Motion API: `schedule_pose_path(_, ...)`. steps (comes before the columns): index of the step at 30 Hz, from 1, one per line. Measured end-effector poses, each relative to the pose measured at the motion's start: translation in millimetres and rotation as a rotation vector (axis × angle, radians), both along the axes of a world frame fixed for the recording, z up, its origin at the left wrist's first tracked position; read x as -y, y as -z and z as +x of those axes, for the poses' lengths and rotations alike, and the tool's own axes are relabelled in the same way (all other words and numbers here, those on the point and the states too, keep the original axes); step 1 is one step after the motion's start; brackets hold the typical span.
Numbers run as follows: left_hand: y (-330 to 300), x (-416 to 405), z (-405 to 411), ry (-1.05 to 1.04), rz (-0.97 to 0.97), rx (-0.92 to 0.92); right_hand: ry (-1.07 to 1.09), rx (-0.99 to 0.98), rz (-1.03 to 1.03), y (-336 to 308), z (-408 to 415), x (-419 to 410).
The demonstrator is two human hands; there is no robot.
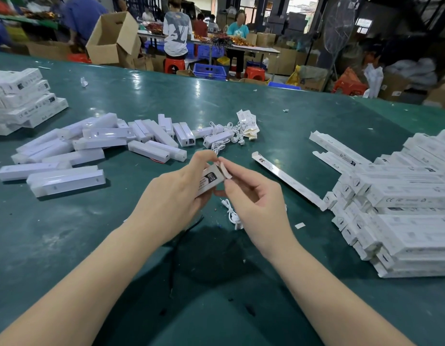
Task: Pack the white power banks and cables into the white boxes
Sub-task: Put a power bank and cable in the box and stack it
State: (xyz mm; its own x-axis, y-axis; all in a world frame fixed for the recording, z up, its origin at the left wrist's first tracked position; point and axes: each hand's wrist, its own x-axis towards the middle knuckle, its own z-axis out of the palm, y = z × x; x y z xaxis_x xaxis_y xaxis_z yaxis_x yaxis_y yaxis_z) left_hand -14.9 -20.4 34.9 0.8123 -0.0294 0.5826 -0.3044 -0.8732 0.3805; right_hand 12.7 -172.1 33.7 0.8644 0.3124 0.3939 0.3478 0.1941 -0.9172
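Observation:
My left hand [176, 193] grips a white box [208, 180] above the middle of the green table, its open end turned towards me. My right hand [253, 196] pinches the box's end flap [226, 169] between thumb and forefinger. A white cable [231, 214] lies on the table just below my right hand. Loose white power banks [96, 143] are scattered across the left and middle. A tangle of cables [228, 136] lies beyond my hands. Flat empty boxes [286, 178] lie to the right.
Stacked white boxes [401, 211] fill the right side, and another stack [21, 101] sits at the far left. A black wire [181, 240] lies under my left wrist. Small leaflets [248, 121] lie by the cables. People work at tables beyond the far edge.

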Motion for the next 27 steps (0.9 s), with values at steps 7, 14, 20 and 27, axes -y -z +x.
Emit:
schedule_pose_path(7,0,5,-3,-0.039,0.101,0.026,-0.023,-0.096,0.103,-2,0,-1)
schedule_pose_path(14,1,10,-3,-0.044,0.212,0.103,0.080,-0.100,0.130,4,-3,-6)
schedule_pose_path(20,3,10,-3,-0.046,0.231,0.133,0.142,-0.034,0.070,10,-8,-10)
schedule_pose_path(27,4,7,-3,-0.051,0.209,0.129,0.243,0.337,-0.149,18,-9,-13)
